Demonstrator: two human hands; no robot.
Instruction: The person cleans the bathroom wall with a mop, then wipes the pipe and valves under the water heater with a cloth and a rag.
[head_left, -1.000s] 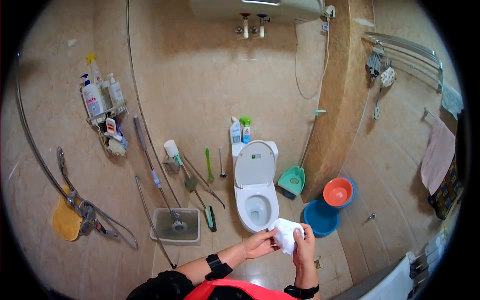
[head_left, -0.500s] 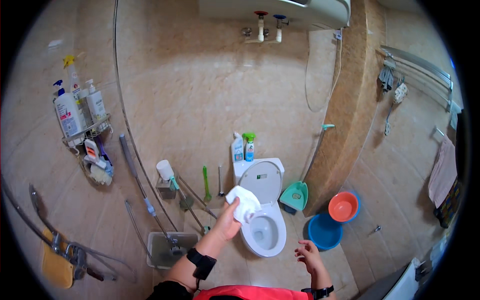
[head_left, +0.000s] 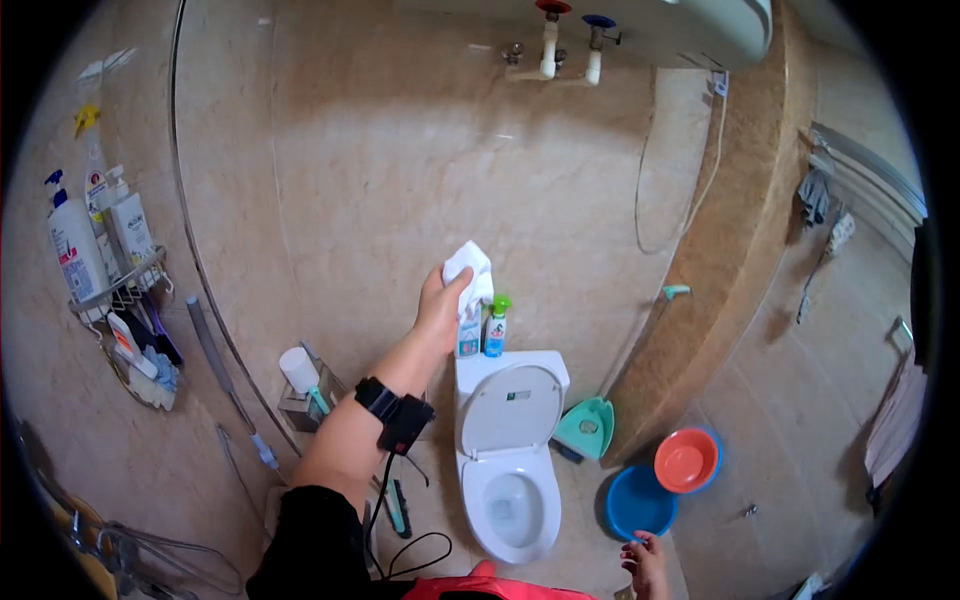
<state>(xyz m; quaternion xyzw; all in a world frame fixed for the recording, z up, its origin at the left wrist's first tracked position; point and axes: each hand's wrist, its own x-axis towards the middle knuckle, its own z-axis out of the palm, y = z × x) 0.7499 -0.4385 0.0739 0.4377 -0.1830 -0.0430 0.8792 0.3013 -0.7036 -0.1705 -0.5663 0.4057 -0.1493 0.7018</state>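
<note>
The soft, crumpled white cloth (head_left: pixel 474 268) is gripped in the left hand (head_left: pixel 438 308), the nearer one, its long axis roughly upright, hiding the top of a white plastic bottle (head_left: pixel 468 338); whether they touch, I can't tell. Beside that, a slim green-topped bottle (head_left: pixel 496 334) stands on the glossy toilet tank (head_left: pixel 546 366). The right hand (head_left: pixel 646 562), loosely curled and seemingly empty, hangs well apart, near the round blue basin (head_left: pixel 640 510).

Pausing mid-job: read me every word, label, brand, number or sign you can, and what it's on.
No text reads clearly.
Blue-and-white bottle, top hidden by the white cloth: label too small.
Green-topped spray bottle: label too small.
Toilet lid: print on the green sticker too small.
Blue-topped pump bottle: print too small.
White-topped pump bottle: too small.
Yellow-topped spray bottle: too small.
</note>
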